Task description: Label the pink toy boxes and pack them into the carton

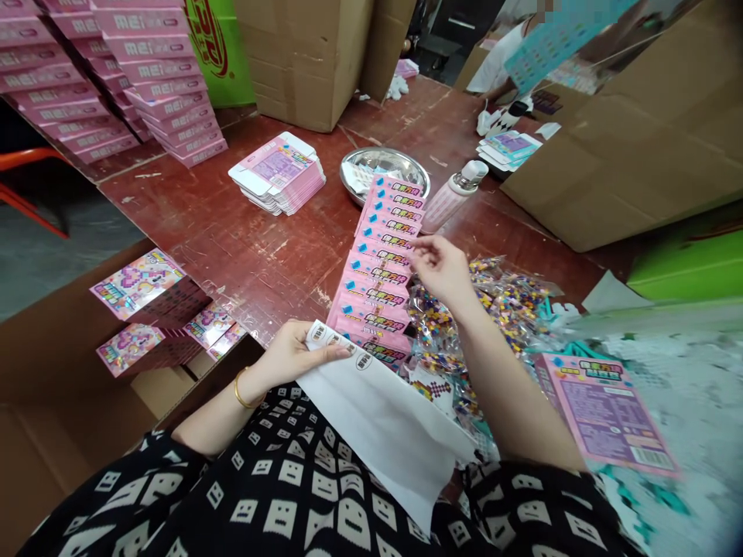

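A scuffed red-brown table (279,255) carried tall stacks of pink boxes (168,85) at its left end, a large cardboard carton (296,70) near them, and a pile of flattened pink cartons (279,174). A metal bowl (403,160) and a pink bottle (450,203) stood by the far end of an overlapping row of pink packs (377,267). Bead-filled clear bags (514,309) lay to its right, apparently on the tabletop, though crowding hid their undersides.

box stacks (159,71): cut by top edge | bowl (409,165): partly behind pink packs (380,277) | white-teal heap (700,387): blurred
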A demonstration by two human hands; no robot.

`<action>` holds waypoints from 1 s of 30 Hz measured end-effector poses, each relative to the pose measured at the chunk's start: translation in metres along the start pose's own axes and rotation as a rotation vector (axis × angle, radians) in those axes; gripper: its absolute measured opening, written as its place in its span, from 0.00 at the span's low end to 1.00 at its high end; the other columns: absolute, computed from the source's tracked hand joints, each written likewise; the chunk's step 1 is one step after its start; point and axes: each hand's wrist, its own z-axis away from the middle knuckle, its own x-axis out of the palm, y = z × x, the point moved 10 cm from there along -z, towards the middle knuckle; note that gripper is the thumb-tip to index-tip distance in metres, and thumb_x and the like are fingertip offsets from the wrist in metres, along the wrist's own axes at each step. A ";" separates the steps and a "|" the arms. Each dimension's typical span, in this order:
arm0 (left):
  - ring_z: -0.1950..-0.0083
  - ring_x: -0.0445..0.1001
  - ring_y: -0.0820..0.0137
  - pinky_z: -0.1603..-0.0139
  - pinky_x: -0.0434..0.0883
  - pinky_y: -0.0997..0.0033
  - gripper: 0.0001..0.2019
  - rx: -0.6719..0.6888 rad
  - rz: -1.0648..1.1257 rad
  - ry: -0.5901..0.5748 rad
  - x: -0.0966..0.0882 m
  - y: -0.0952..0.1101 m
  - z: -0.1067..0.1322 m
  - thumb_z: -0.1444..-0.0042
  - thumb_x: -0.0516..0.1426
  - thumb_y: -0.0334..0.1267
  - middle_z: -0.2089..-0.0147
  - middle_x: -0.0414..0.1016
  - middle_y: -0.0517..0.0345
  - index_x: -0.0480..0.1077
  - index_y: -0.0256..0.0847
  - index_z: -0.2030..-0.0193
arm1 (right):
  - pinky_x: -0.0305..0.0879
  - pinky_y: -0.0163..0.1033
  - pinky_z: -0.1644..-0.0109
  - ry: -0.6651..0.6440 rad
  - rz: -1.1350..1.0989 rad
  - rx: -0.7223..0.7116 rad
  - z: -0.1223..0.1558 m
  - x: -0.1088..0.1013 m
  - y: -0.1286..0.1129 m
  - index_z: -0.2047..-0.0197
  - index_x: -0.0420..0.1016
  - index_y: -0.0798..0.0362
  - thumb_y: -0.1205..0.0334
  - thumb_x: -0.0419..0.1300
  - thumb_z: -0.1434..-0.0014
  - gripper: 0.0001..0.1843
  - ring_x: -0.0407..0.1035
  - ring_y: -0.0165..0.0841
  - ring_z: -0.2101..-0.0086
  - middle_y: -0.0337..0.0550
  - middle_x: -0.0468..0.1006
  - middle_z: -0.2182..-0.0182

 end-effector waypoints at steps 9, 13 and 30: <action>0.65 0.78 0.72 0.62 0.75 0.74 0.08 0.319 -0.018 0.059 0.016 0.045 -0.004 0.38 0.59 0.36 0.63 0.82 0.52 0.79 0.37 0.62 | 0.67 0.36 0.66 -0.506 -0.004 -0.029 0.127 0.031 -0.039 0.72 0.74 0.52 0.55 0.57 0.38 0.14 0.69 0.30 0.71 0.40 0.77 0.74; 0.62 0.79 0.70 0.58 0.75 0.70 0.08 0.360 -0.043 0.053 0.027 0.053 -0.003 0.37 0.58 0.37 0.62 0.82 0.51 0.79 0.38 0.61 | 0.70 0.38 0.63 -0.387 -0.032 -0.088 0.130 0.023 -0.035 0.65 0.77 0.51 0.56 0.59 0.37 0.09 0.73 0.32 0.68 0.41 0.81 0.69; 0.73 0.70 0.76 0.73 0.67 0.78 0.09 0.309 -0.077 0.096 0.032 0.050 0.004 0.36 0.57 0.40 0.70 0.77 0.57 0.75 0.35 0.61 | 0.75 0.41 0.58 0.049 -0.117 -0.280 0.146 0.011 -0.072 0.37 0.61 0.48 0.66 0.61 0.37 0.27 0.76 0.34 0.64 0.37 0.79 0.69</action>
